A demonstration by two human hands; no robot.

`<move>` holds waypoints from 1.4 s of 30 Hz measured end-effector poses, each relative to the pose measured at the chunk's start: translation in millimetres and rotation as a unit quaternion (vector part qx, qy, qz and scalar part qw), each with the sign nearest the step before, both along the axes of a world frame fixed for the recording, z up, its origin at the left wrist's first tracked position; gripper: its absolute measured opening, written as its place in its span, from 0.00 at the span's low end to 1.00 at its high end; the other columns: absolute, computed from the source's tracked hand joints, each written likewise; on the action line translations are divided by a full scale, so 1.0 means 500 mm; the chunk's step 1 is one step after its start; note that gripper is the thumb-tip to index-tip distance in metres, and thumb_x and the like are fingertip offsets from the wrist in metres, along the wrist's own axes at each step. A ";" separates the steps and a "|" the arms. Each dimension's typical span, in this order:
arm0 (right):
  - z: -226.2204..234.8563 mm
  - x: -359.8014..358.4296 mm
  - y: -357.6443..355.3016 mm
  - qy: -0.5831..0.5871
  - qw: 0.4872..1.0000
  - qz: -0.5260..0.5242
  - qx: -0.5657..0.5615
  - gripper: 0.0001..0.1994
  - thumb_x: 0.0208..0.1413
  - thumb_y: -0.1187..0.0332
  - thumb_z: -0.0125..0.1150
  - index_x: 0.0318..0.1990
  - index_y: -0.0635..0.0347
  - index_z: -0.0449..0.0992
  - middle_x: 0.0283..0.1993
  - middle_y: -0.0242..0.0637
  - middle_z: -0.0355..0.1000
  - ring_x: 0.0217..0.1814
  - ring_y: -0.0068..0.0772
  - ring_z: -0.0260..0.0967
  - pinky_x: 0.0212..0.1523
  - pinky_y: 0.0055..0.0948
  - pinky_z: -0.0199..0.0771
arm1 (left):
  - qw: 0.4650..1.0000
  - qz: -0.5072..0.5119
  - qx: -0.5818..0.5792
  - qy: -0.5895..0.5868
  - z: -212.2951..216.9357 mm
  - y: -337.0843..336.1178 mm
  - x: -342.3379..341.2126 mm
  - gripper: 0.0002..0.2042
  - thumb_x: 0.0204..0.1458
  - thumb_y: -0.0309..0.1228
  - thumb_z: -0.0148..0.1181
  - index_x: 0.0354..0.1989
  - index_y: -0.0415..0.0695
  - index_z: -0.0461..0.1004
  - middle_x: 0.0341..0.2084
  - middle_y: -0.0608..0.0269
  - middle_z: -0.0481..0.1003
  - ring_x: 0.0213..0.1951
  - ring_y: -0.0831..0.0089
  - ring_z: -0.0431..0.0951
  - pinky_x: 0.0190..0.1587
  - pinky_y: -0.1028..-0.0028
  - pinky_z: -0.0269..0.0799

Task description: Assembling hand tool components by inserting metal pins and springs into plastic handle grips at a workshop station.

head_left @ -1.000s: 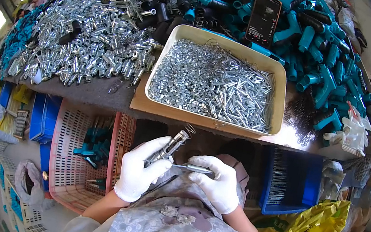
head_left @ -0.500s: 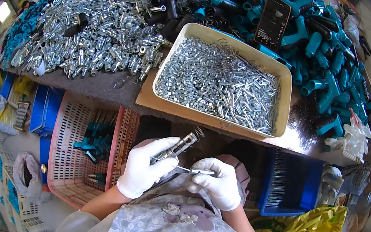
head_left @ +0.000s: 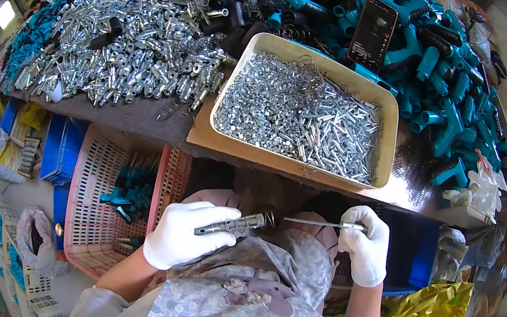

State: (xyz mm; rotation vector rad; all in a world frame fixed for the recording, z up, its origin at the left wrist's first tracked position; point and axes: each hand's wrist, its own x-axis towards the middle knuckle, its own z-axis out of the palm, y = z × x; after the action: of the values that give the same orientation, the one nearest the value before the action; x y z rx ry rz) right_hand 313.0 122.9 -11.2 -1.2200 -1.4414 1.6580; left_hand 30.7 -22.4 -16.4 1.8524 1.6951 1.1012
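- Metal fitting lies level in your clenched left hand, below the tray, its mouth presented rightward.
- Your right hand pinches a thin rod, aligned toward that mouth.

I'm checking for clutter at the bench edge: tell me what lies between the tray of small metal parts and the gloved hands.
In the head view, below the tray come only its cardboard underlay and the dark bench edge; then the left hand and right hand.

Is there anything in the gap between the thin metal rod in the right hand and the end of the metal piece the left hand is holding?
Nothing visible. The thin rod in the right hand points straight at the spring-like end of the metal piece held by the left hand.
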 end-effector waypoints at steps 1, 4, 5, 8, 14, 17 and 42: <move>0.005 -0.001 0.002 -0.022 0.999 0.030 0.022 0.06 0.47 0.72 0.62 0.33 0.64 0.75 0.28 0.27 0.71 0.26 0.13 0.62 0.28 0.16 0.63 | 1.000 -0.014 0.004 0.002 0.000 0.002 0.003 0.18 0.45 0.31 0.73 0.45 0.40 0.80 0.28 0.57 0.79 0.26 0.65 0.79 0.30 0.71 0.74; 0.022 -0.021 -0.003 -0.049 0.992 0.102 0.059 0.08 0.46 0.71 0.64 0.32 0.65 0.76 0.32 0.27 0.72 0.31 0.13 0.63 0.33 0.18 0.67 | 0.999 -0.037 0.015 0.005 -0.004 0.003 0.014 0.18 0.46 0.31 0.73 0.46 0.40 0.80 0.27 0.56 0.80 0.26 0.64 0.81 0.31 0.72 0.75; 0.020 -0.028 -0.006 -0.044 0.990 0.119 0.053 0.08 0.46 0.71 0.64 0.33 0.65 0.76 0.33 0.27 0.72 0.31 0.13 0.64 0.34 0.18 0.67 | 0.999 -0.040 0.023 0.005 -0.005 0.004 0.019 0.19 0.46 0.31 0.73 0.47 0.40 0.79 0.28 0.55 0.80 0.27 0.63 0.81 0.31 0.71 0.76; 0.022 -0.054 -0.023 -0.051 0.985 0.168 0.002 0.08 0.48 0.71 0.65 0.36 0.65 0.77 0.32 0.28 0.73 0.33 0.15 0.66 0.36 0.19 0.69 | 0.998 -0.055 0.012 0.000 0.005 0.007 0.032 0.22 0.46 0.31 0.72 0.51 0.39 0.77 0.30 0.54 0.80 0.30 0.59 0.82 0.33 0.68 0.77; -0.021 -0.063 -0.039 -0.036 0.936 0.296 0.184 0.12 0.58 0.65 0.63 0.44 0.62 0.73 0.35 0.39 0.74 0.37 0.31 0.73 0.42 0.29 0.73 | 0.992 -0.116 -0.023 -0.053 0.005 0.002 0.027 0.16 0.48 0.27 0.70 0.46 0.40 0.80 0.33 0.54 0.81 0.32 0.60 0.82 0.36 0.69 0.78; -0.023 -0.067 -0.055 -0.036 0.928 0.300 0.219 0.14 0.56 0.65 0.66 0.43 0.64 0.71 0.37 0.38 0.72 0.38 0.32 0.73 0.43 0.29 0.73 | 0.983 -0.121 -0.051 -0.128 -0.012 -0.006 0.024 0.16 0.48 0.27 0.71 0.47 0.41 0.81 0.35 0.54 0.82 0.36 0.63 0.83 0.39 0.69 0.78; -0.056 -0.078 -0.055 -0.026 0.922 0.282 0.265 0.15 0.62 0.65 0.59 0.48 0.65 0.64 0.44 0.44 0.70 0.42 0.37 0.72 0.46 0.32 0.72 | 0.991 -0.060 -0.059 -0.105 -0.039 -0.004 0.047 0.17 0.44 0.27 0.74 0.45 0.38 0.81 0.36 0.53 0.82 0.37 0.62 0.83 0.41 0.70 0.77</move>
State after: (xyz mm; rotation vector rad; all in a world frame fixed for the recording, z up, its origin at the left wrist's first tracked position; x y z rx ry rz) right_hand 273.9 95.3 -39.0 -0.5705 -2.2370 1.4115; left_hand 54.3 -24.2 -36.0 1.6774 1.4785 1.0817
